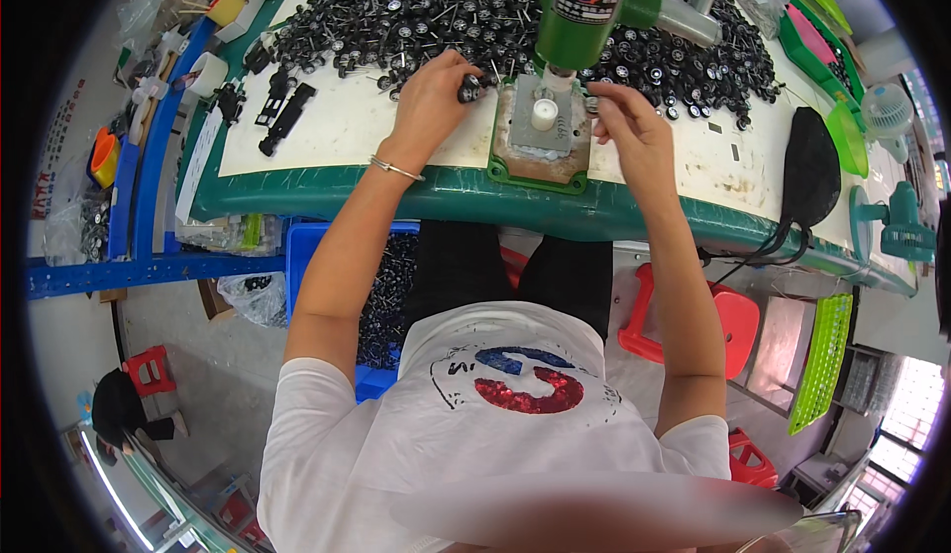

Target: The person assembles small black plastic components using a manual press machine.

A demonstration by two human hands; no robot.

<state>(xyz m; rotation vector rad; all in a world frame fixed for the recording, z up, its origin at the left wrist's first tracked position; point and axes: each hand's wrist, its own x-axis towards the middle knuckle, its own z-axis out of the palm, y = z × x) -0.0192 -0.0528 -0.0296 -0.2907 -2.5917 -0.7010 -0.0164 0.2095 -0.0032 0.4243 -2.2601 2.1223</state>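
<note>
My left hand [431, 107] is closed around a small black toy wheel [469, 88], just left of the green bench press [578, 33]. On the other side of the press, my right hand [636, 129] pinches a small wheel [591, 104] with a silvery face between thumb and fingers. Between the hands, a white round holder [544, 114] stands on the grey plate [525, 137] of the press base, below the ram. Behind them spreads a large heap of black wheels [426, 18], many with thin metal axles.
Black plastic chassis parts [287, 117] lie on the table's left. A black pouch-like item with straps [812, 169] and small fans [903, 221] are at the right. A blue bin of small dark parts [386, 296] stands below the table edge, and a red stool [738, 320] stands right of my legs.
</note>
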